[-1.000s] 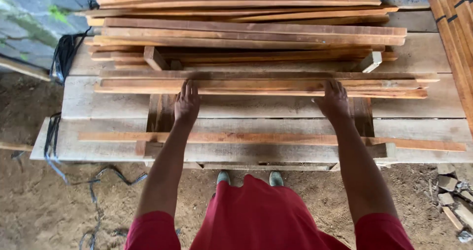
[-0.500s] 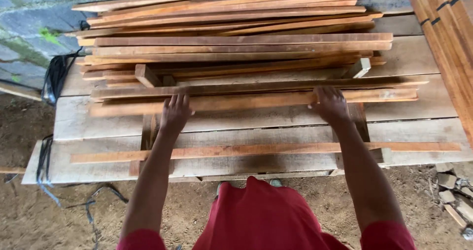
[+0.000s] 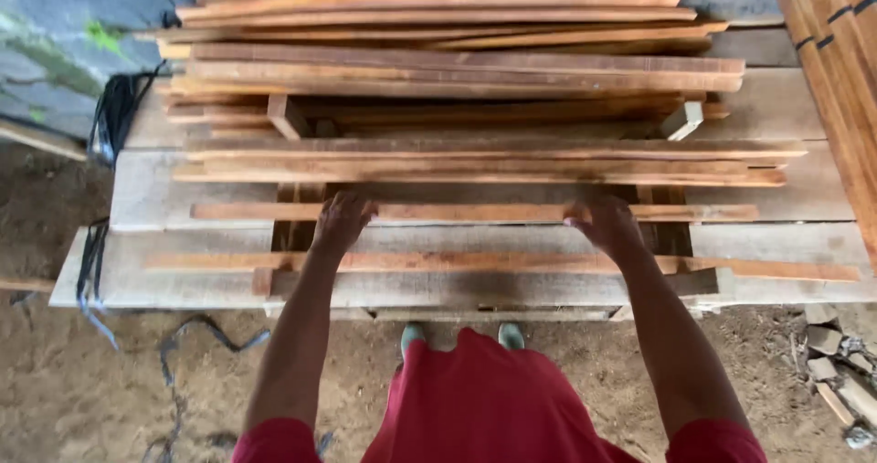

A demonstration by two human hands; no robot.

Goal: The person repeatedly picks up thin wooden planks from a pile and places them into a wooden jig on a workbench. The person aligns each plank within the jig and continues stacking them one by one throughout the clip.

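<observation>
A person in red is leaning over a plank-topped wooden surface (image 3: 183, 280). Both hands are resting on one long thin wooden strip (image 3: 475, 212) lying across the middle of it. The left hand (image 3: 343, 221) and right hand (image 3: 605, 226) are pressing down near its centre, fingers curled over the strip; a full grip cannot be told. A loose stack of strips (image 3: 457, 70) is sitting just behind. The unheld outer ends look likely to catch neighbouring strips, and rough edges risk splinters.
</observation>
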